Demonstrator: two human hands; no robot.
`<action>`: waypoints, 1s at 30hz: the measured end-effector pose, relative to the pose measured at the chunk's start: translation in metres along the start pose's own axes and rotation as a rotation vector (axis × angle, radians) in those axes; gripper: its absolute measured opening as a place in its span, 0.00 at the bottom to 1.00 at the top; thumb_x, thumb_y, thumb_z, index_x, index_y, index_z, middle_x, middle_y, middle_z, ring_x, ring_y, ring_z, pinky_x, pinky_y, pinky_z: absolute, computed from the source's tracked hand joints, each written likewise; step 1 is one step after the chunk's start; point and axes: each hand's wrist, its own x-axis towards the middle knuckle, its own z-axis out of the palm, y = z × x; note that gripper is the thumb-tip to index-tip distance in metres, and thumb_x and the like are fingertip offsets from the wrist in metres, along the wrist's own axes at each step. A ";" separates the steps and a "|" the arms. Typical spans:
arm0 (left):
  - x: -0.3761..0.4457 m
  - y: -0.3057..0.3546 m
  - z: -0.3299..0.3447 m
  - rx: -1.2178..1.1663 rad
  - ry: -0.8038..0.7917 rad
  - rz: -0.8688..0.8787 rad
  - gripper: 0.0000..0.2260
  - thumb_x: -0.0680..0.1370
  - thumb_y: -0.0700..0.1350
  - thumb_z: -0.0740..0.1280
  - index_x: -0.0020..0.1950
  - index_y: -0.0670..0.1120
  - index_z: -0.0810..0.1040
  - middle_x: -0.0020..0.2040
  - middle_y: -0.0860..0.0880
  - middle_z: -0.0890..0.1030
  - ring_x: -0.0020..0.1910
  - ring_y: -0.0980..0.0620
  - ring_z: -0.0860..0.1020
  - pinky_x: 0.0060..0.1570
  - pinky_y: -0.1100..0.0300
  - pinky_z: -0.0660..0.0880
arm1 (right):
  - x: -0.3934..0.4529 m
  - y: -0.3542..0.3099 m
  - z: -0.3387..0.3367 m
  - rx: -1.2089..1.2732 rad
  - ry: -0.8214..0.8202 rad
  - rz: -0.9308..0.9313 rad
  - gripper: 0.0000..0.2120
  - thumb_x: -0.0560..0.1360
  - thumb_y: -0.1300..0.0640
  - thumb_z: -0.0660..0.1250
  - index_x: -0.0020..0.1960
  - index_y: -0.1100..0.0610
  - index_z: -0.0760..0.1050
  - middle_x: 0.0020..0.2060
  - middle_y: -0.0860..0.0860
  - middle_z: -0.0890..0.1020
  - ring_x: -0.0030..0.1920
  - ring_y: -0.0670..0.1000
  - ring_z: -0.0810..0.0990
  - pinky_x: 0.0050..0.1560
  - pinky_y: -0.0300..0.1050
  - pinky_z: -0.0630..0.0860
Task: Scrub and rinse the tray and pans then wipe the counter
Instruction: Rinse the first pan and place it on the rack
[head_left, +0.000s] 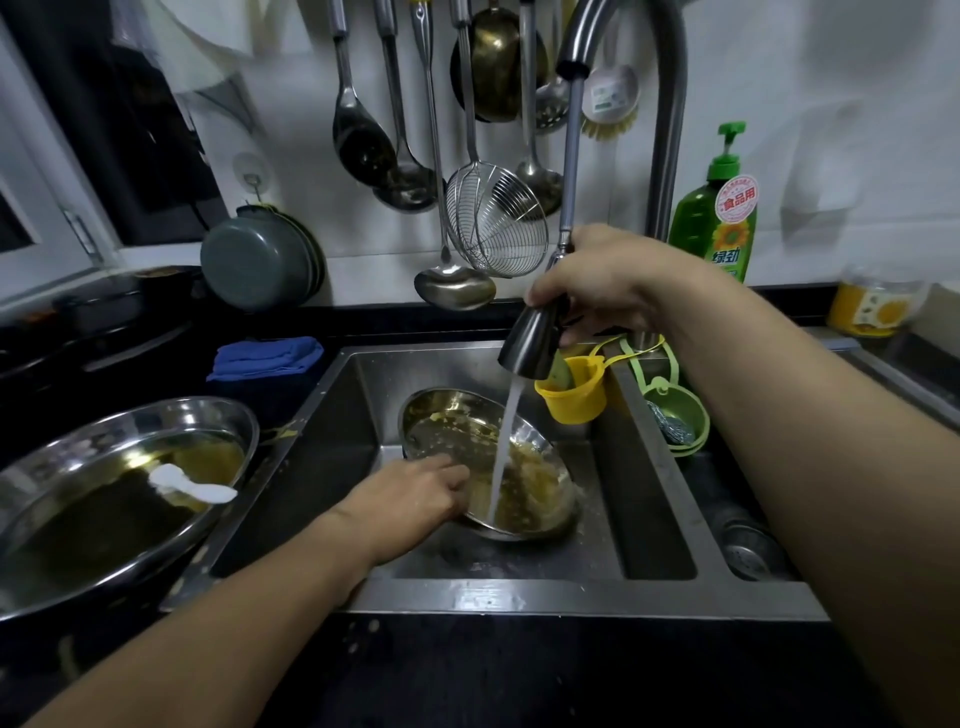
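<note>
Two bare hands are working over a dark steel sink (332, 415). The right hand (597, 286) is curling its fingers around the dark pull-out spray head (535, 340) of the curved steel tap, and one stream of water is falling into a greasy oval steel pan (467, 431) tilted in the basin. The left hand (421, 493) is gripping that pan's near rim. A second, larger oval steel pan (78, 467) is sitting on the black counter (467, 675) to the left, holding oily liquid and one white spoon (192, 486). One folded blue cloth (267, 358) is lying behind it. One green detergent bottle (717, 218) is standing by the white tiled wall, where ladles are hanging.
</note>
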 end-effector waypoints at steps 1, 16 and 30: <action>0.000 0.000 0.001 -0.003 0.007 0.000 0.09 0.71 0.41 0.77 0.46 0.52 0.84 0.45 0.54 0.75 0.44 0.52 0.75 0.30 0.56 0.75 | -0.001 -0.001 -0.001 -0.012 -0.004 0.005 0.11 0.76 0.65 0.72 0.48 0.58 0.69 0.46 0.62 0.82 0.44 0.61 0.86 0.41 0.57 0.85; -0.001 0.001 -0.003 -0.103 0.001 -0.028 0.12 0.70 0.38 0.75 0.49 0.53 0.86 0.45 0.56 0.78 0.44 0.53 0.77 0.33 0.58 0.75 | 0.000 0.004 0.007 0.121 0.009 -0.018 0.14 0.75 0.66 0.71 0.55 0.60 0.69 0.47 0.62 0.82 0.45 0.62 0.87 0.41 0.57 0.84; 0.002 0.004 -0.007 -0.011 0.001 0.069 0.08 0.69 0.41 0.78 0.42 0.53 0.85 0.44 0.56 0.78 0.42 0.54 0.77 0.34 0.60 0.75 | 0.039 0.008 0.044 0.244 0.189 -0.087 0.18 0.69 0.63 0.75 0.51 0.53 0.70 0.50 0.56 0.81 0.47 0.58 0.85 0.33 0.52 0.83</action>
